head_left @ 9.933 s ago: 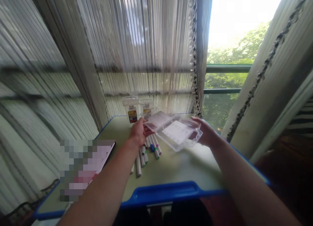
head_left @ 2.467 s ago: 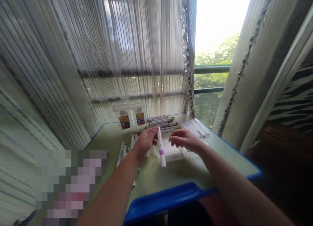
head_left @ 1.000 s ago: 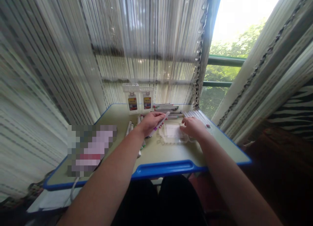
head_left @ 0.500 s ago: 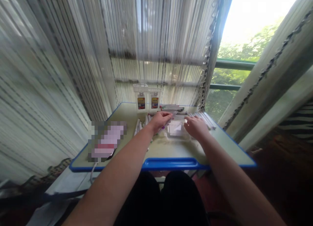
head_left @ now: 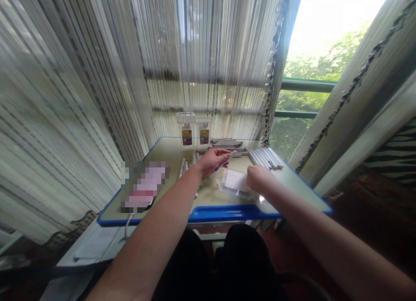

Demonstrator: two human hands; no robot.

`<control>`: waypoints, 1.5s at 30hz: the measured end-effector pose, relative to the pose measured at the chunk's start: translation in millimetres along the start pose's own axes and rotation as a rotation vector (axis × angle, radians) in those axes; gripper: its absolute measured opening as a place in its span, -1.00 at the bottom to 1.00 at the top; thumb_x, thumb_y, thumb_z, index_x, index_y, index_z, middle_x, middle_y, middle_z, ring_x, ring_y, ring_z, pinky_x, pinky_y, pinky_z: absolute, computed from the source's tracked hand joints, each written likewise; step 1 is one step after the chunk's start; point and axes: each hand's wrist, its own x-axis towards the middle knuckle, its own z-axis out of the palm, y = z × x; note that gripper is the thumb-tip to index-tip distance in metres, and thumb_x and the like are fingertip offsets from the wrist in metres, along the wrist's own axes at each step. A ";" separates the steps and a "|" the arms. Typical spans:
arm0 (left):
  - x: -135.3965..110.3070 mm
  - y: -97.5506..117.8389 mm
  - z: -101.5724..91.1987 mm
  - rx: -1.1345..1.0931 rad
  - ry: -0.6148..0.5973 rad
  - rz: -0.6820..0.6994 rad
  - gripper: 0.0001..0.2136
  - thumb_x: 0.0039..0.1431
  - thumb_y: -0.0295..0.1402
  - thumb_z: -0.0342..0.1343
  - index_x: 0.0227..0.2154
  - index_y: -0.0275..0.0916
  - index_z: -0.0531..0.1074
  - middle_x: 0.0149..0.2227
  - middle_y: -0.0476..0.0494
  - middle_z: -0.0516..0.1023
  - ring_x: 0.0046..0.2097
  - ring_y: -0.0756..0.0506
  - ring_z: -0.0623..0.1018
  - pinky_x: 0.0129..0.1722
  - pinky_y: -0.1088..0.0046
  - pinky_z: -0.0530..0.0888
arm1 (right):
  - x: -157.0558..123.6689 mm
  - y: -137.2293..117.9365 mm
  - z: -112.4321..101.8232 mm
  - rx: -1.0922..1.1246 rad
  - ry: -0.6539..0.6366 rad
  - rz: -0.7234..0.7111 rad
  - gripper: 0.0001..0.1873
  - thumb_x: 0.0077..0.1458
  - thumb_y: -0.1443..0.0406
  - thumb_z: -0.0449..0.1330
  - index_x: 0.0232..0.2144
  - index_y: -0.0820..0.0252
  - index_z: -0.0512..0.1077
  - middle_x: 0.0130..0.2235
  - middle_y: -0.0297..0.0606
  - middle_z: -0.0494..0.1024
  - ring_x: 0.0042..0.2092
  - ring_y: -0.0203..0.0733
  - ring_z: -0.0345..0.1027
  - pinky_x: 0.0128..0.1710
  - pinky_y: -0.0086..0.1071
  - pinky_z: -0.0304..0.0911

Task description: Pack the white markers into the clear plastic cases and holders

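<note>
My left hand (head_left: 212, 161) is closed around a white marker pen (head_left: 231, 156) with a purple end, held slanting over the table. My right hand (head_left: 260, 177) is curled at the right side of a clear plastic case (head_left: 235, 184), gripping its edge; the fingertips are hidden behind the hand. The case lies at an angle on the table, its pale inside facing up. Just beyond my right hand, a row of white markers (head_left: 262, 157) lies side by side. More loose markers (head_left: 227, 144) are spread behind my left hand, and others (head_left: 183, 167) lie left of it.
Two clear cases with yellow labels (head_left: 187, 137) stand upright at the back. A blurred-out phone-like object (head_left: 146, 186) with a white cable lies on the left. The table has a raised blue front edge (head_left: 227, 213). String curtains (head_left: 211, 53) hang close behind.
My right hand has come nearer and its fingers have curled in. The clear case has turned and slid towards me. My left hand still holds the marker pen, in nearly the same place.
</note>
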 end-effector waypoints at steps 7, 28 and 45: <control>-5.1 12.3 4.5 0.009 0.048 -0.085 -0.75 -0.09 -0.71 0.02 -0.37 -0.39 0.51 -0.49 -0.03 0.52 -0.49 0.10 0.48 -0.34 0.54 0.45 | 6.5 -8.4 -18.9 0.035 -0.110 0.005 -0.71 0.00 0.44 0.20 -0.16 0.36 0.53 -0.14 0.14 0.57 -0.02 0.05 0.45 -0.12 -0.29 0.36; -1.4 0.5 -10.1 0.201 -0.004 -0.009 -0.80 -0.17 -0.46 0.27 -0.38 -0.34 0.56 -0.43 -0.13 0.58 -0.40 0.01 0.51 -0.39 0.48 0.45 | 57.9 11.0 -29.5 0.429 0.334 -0.572 -0.63 0.00 0.32 0.27 -0.07 0.14 0.49 -0.20 -0.21 0.58 -0.37 -0.32 0.44 -0.34 -0.46 0.30; -14.2 5.3 -20.3 1.230 -0.158 0.076 -0.69 -0.09 -0.38 0.15 -0.20 -0.16 0.55 -0.19 -0.16 0.61 -0.14 -0.17 0.55 -0.14 0.43 0.39 | 93.1 46.4 23.2 0.621 0.251 -0.681 -0.80 0.04 0.30 0.24 -0.26 0.20 0.58 -0.30 -0.20 0.56 -0.39 -0.33 0.36 -0.36 -0.46 0.25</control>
